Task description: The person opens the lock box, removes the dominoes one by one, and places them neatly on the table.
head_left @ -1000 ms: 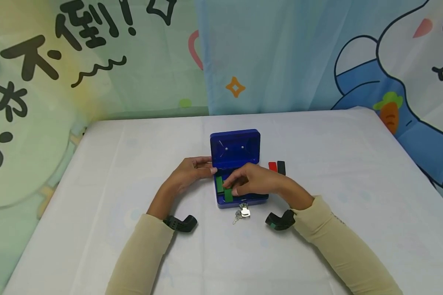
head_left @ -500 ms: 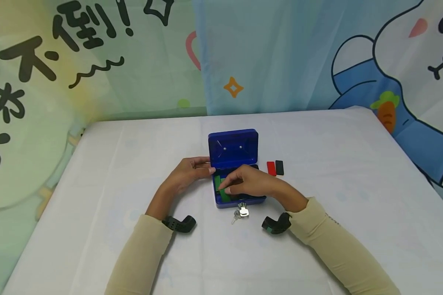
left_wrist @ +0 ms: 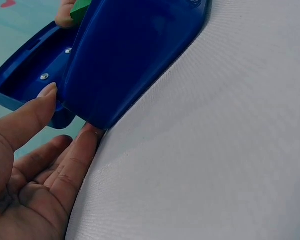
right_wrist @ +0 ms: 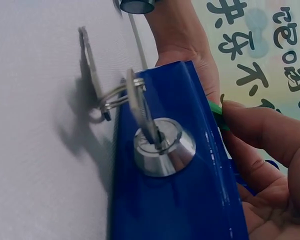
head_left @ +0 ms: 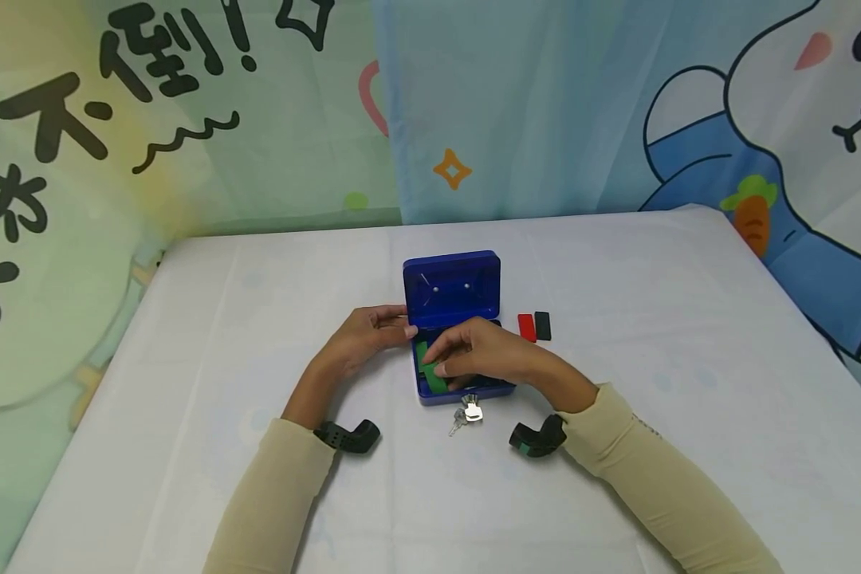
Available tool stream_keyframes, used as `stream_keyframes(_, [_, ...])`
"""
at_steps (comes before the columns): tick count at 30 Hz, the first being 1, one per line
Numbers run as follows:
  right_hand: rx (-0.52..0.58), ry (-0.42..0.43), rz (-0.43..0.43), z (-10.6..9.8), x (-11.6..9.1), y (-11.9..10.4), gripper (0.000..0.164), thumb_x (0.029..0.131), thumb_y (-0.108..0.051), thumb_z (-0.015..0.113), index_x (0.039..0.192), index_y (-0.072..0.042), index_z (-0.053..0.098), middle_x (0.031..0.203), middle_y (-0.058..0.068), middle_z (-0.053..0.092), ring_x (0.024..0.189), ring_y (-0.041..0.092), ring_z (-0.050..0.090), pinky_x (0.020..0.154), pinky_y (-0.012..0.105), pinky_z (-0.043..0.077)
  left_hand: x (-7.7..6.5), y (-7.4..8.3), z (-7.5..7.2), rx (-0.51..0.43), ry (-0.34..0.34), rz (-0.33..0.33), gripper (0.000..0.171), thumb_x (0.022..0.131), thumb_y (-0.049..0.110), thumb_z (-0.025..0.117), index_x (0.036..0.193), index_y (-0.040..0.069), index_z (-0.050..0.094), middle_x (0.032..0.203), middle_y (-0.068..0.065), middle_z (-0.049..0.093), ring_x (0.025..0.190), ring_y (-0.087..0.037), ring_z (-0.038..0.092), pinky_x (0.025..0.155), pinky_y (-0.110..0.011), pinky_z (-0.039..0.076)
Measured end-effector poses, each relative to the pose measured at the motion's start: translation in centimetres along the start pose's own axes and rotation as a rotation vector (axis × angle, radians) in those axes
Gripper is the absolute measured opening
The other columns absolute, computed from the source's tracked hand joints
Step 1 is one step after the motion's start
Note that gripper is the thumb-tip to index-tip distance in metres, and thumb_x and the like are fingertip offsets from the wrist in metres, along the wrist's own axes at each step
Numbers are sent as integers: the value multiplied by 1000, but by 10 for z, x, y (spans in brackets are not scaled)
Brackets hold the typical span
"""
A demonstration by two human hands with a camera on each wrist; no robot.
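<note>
A blue metal cash box [head_left: 454, 287] stands with its lid raised in the head view. My left hand [head_left: 368, 336] rests against its left side near the hinge. In the left wrist view the thumb [left_wrist: 32, 112] touches the rim by the hinge, and nearly straight fingers touch the box's lower corner. My right hand [head_left: 484, 351] reaches into the box, thumb and fingers pinching a green block [head_left: 435, 379]. Another green block [head_left: 422, 351] lies along the left inner wall. The right hand hides much of the interior.
A key sits in the front lock [right_wrist: 165, 147], with a second key [head_left: 456, 422] hanging from its ring. Right of the box lie a red block [head_left: 527, 328] and a black block [head_left: 542, 325] on the white tablecloth [head_left: 617, 319]. Printed curtains [head_left: 516, 104] hang behind.
The right hand has shifted slightly left inside the box, and the green block at its fingertips has tilted and moved toward the other green block. The left hand has stayed against the box.
</note>
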State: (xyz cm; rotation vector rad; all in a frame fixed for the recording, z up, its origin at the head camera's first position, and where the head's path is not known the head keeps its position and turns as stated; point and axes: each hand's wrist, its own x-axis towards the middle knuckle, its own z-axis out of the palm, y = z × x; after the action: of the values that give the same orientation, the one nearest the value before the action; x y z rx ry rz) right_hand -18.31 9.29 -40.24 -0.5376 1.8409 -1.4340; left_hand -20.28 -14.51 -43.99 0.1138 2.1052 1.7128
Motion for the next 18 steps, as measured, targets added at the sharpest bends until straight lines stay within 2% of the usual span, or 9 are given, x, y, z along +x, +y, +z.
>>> stream_keyframes(10, [-28,23,0,-1,2,3,24,94,-3,63,116,4,68,114,15,66,84,29,70,78,40,57,0,-2,-2,-1,3,-7,58,84,23,78,134,5,56,120,-8,66,111,-21,61,100,-38,45])
stream_keyframes(18, [17,75,-47,-4,1,5,25,94,-4,63,117,7,66,119,19,63,85,32,70,78,41,57,1,-3,-4,29,2,2,60,83,28,78,135,7,56,122,-7,65,113,-20,60,101,-40,43])
